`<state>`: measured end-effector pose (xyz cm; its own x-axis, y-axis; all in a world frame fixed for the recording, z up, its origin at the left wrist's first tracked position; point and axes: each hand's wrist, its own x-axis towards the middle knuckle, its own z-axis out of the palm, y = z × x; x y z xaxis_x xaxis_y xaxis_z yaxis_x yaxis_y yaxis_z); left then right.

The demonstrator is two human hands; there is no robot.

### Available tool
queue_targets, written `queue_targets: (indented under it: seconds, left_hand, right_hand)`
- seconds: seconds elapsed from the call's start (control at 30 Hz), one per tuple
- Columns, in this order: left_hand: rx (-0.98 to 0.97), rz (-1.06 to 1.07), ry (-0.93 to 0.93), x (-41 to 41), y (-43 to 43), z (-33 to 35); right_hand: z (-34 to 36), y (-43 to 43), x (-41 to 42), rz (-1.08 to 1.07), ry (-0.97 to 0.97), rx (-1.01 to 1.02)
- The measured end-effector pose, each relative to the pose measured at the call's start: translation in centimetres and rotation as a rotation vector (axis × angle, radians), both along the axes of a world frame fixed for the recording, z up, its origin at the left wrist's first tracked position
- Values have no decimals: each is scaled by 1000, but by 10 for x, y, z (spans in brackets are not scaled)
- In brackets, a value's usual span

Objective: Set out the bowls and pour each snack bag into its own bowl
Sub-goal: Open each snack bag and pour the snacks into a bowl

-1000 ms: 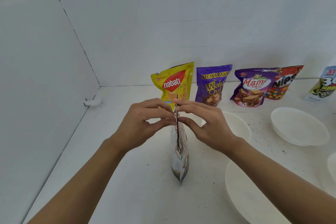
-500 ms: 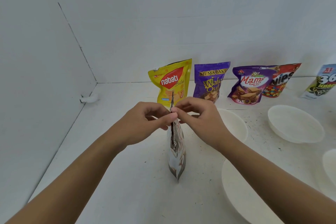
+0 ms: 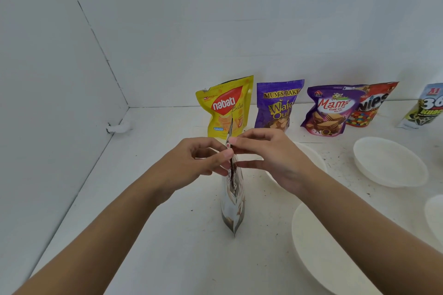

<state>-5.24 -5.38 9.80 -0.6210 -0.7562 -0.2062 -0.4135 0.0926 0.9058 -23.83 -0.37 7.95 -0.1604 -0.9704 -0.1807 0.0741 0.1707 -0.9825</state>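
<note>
Centre of the frame: I am watching a silver snack bag (image 3: 232, 206), seen edge-on, with its top seam pointing up and its lower end at or just above the white worktop (image 3: 155, 235). I cannot tell which.

The left grip (image 3: 201, 163) and right grip (image 3: 271, 158) are both pinching that seam, one from each side.

I am judging the bag light, thin and crinkly, its foil slippery (a pinch close beside the seam should be holding best), and its contents probably brittle.

Along the back wall, centre to right, I am counting five more bags:
- a yellow bag (image 3: 225, 108)
- a purple wafer bag (image 3: 278, 103)
- a purple Mama bag (image 3: 328, 112)
- a red bag (image 3: 371, 105)
- an edge-cropped bag (image 3: 424, 108)

That makes six bags in all.

At the right I am counting four white bowls:
- a near bowl (image 3: 318, 246)
- a half-hidden bowl (image 3: 314, 158)
- a far bowl (image 3: 388, 163)
- an edge bowl (image 3: 435, 213)
</note>
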Motion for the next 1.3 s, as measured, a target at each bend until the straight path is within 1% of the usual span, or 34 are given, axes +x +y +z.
queue_targets:
  seconds: [0.13,0.23,0.37,0.53,0.87,1.07,1.3]
  left_hand:
    - [26,-2,28,2,2,2]
    - [2,-21,15,3,3,5]
    - [8,-76,-17,5,6,6]
    - [25,-69,12,6,5,5]
    - [245,-38,131,8,4,-3]
    - [307,-42,180,10,4,-4]
    - [400,-50,232,7,4,-5]
  right_hand:
    - [2,2,1,21,29,2]
    - [2,5,0,32,58,6]
    - [1,8,0,26,24,3]
    - [2,11,2,12,6,-1]
    - [3,13,5,3,3,19]
    - [3,13,6,1,27,23]
    - [4,14,3,14,-6,12]
